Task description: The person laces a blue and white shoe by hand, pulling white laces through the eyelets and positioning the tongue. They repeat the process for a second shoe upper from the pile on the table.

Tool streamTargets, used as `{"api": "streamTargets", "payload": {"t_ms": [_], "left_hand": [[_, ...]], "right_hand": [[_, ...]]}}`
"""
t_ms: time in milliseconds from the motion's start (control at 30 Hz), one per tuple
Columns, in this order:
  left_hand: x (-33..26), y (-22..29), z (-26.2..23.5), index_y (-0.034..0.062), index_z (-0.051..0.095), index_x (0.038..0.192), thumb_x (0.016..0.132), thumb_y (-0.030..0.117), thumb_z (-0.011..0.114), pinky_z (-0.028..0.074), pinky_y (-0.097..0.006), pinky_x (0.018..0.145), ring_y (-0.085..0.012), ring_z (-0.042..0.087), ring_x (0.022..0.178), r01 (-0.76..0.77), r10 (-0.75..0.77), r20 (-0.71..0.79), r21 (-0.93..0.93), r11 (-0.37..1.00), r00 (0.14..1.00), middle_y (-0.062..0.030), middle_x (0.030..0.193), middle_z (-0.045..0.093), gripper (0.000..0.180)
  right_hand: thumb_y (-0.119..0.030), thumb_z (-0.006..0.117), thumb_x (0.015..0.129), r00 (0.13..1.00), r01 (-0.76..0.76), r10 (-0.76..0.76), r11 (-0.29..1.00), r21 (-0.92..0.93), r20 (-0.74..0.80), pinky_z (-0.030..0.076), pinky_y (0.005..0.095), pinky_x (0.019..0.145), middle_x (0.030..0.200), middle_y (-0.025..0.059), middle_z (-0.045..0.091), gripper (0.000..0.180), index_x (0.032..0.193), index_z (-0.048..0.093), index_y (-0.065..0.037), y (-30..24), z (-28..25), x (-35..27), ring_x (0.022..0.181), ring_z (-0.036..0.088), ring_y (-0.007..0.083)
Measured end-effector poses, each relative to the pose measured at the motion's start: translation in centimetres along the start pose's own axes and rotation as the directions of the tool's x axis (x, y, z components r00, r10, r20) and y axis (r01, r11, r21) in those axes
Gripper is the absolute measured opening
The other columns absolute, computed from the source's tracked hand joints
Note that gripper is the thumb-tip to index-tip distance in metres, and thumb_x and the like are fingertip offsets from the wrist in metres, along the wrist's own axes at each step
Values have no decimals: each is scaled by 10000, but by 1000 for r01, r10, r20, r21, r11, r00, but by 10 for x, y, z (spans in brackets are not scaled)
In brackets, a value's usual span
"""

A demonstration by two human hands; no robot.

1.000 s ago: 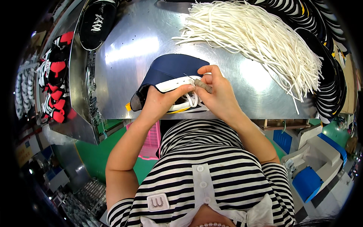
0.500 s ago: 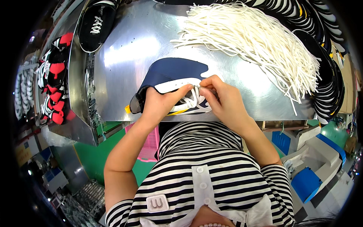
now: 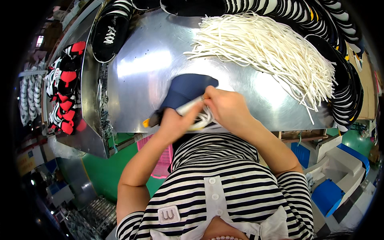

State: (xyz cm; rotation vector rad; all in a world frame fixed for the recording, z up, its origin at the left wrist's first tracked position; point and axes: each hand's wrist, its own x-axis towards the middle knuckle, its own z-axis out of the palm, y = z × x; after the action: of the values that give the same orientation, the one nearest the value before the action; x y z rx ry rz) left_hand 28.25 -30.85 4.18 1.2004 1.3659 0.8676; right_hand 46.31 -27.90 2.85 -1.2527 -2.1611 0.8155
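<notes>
A navy shoe upper (image 3: 187,89) with a white eyelet strip lies tilted at the near edge of the metal table. My left hand (image 3: 176,123), partly smeared by motion, grips it with fingers tucked inside and thumb along the strip. A yellow tab (image 3: 146,123) pokes out left of that hand. White shoelace (image 3: 206,117) hangs in loops between my hands over the upper. My right hand (image 3: 226,105) is closed in a pinch at the strip's right end, on the lace as far as I can see; its fingertips are partly hidden.
A big heap of white laces (image 3: 268,56) covers the table's right side. Black shoe uppers (image 3: 344,80) stand in a long row along the back and right. One laced black upper (image 3: 110,38) lies at the far left; red-and-black uppers (image 3: 67,96) hang beyond the metal edge.
The upper has tipped and turned in my left hand, so less of its white strip shows. My right hand has drawn closer to my left. The whole view has shifted slightly.
</notes>
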Motion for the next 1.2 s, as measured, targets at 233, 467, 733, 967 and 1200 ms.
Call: {"api": "streamTargets", "payload": {"t_ms": [233,467,733,967,1200], "left_hand": [[6,4,-13,35,676,845,945,277,616,444,-258,590,-91,533,619,115,-109,144,-35,993,984,-14,716,619,269],[21,-5,-26,16,674,1055,878,126,714,495,-243,668,-87,608,744,85,-98,169,79,993,981,-12,895,679,212],[34,5,-23,34,692,1066,824,110,768,490,-257,675,-94,610,783,312,-305,136,-27,950,942,-13,909,687,264],[-32,73,-114,61,557,814,748,-35,677,411,-229,583,-109,504,605,43,113,155,-751,659,981,-11,732,513,167],[-54,57,-83,45,678,878,842,16,698,468,-306,712,-173,576,820,-303,321,-101,165,939,942,-24,881,615,51]], "right_hand": [[-140,610,901,967,-116,145,983,-144,208,490,426,630,766,163,662,101,932,594,-45,-17,-30,11,709,645,349],[-106,602,935,966,-115,173,954,276,-194,518,354,663,876,121,696,133,1045,626,-34,5,16,16,734,673,300],[-80,592,943,948,-16,49,994,106,-315,518,350,627,841,133,689,159,1093,613,-33,10,34,14,713,681,287],[-137,607,924,913,-158,140,987,-15,-384,520,398,602,915,134,692,196,1100,585,-54,12,37,19,693,663,322],[-166,582,949,923,-194,210,978,82,-323,523,403,638,862,137,695,195,1111,581,-59,12,36,25,738,666,347]]}}
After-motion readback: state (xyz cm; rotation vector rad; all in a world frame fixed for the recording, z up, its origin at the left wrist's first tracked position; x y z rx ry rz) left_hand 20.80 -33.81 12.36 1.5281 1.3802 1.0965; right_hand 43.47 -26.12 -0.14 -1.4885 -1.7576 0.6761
